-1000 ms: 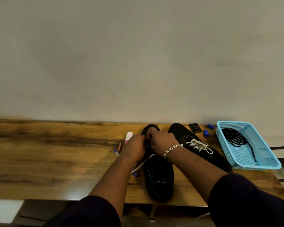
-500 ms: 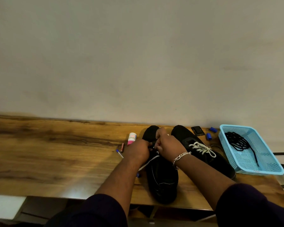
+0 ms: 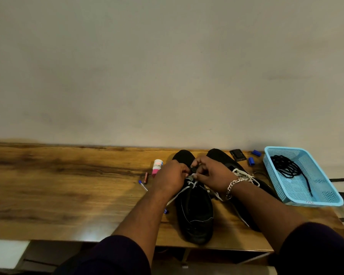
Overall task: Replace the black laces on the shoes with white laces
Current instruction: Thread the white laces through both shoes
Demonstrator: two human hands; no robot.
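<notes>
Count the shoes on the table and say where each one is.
2. The left shoe lies mid-table under both hands, left hand and right hand, at its white lace. The right shoe lies beside it, toward the basket, partly hidden by the right forearm.

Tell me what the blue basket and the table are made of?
The basket looks like plastic: one even light blue colour, with walls and floor full of tiny moulded holes. The table looks like wood with a smooth, slightly shiny finish: brown grain streaks run along it and light glints near its front edge. It could be a wood-look coating; the picture can't settle that.
</notes>
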